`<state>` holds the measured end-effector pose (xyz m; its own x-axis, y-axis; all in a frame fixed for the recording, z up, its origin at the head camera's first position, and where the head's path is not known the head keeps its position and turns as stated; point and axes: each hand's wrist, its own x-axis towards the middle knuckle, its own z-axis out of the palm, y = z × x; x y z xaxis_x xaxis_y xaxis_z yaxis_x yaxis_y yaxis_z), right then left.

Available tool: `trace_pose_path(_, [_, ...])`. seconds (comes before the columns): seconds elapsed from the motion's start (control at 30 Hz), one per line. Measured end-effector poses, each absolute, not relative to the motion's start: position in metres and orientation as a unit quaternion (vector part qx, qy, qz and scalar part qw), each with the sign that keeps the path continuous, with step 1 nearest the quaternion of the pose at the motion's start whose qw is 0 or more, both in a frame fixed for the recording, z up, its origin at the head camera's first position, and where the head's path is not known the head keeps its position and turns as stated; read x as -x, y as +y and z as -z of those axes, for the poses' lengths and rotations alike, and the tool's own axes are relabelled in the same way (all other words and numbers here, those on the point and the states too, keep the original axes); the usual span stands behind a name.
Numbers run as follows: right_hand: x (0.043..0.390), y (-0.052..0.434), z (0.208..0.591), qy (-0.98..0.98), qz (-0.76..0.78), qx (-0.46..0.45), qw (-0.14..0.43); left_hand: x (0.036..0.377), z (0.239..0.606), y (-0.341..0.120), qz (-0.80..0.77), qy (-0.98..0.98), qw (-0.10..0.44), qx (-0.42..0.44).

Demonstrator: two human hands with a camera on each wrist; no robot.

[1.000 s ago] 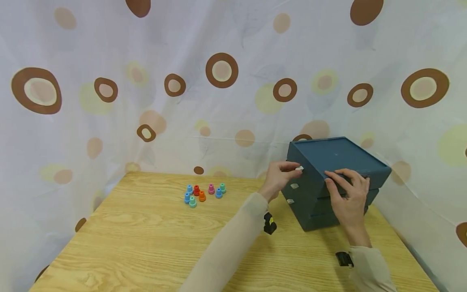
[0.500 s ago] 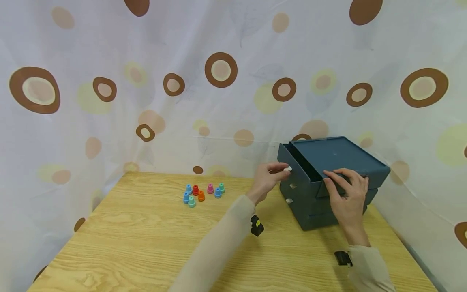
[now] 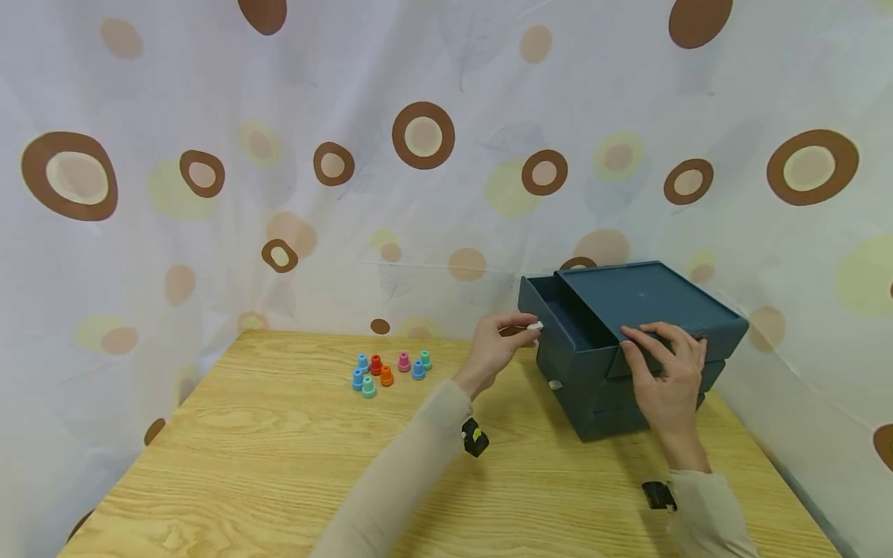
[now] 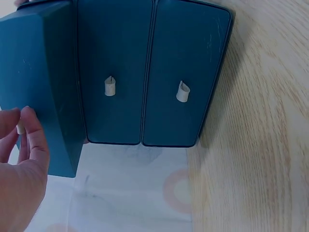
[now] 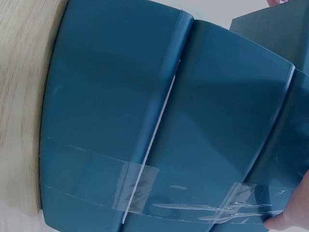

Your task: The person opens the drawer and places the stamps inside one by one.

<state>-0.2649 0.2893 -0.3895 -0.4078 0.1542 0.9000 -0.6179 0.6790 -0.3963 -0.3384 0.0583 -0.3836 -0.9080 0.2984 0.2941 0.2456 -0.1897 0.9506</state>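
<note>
Now my left hand (image 3: pixel 497 347) has its fingers (image 4: pixel 30 130) pinched together on the small white tab (image 3: pixel 534 326) of the top drawer (image 3: pixel 551 314), which stands partly out of the dark blue drawer box (image 3: pixel 649 341) at the far right of the table (image 3: pixel 279 449), while my right hand (image 3: pixel 666 380) lies with curled fingers over the box's top front edge to hold it down. I judge the pull should run straight and level to the left so the drawer doesn't bind. Open table lies left and near, the little coloured pegs (image 3: pixel 391 370) sit well apart, and the curtain (image 3: pixel 418 155) hangs just behind the box.
</note>
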Motion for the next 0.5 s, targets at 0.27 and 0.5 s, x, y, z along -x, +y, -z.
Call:
trace_pose_path(0.27, [0.266, 0.288, 0.389, -0.753, -0.365, -0.158, 0.524, 0.336, 0.385, 0.047, -0.741, 0.638, 0.015, -0.21])
trace_pose_path(0.5, [0.265, 0.289, 0.388, -0.755, -0.372, -0.163, 0.515, 0.335, 0.386, 0.037, -0.736, 0.645, 0.017, -0.207])
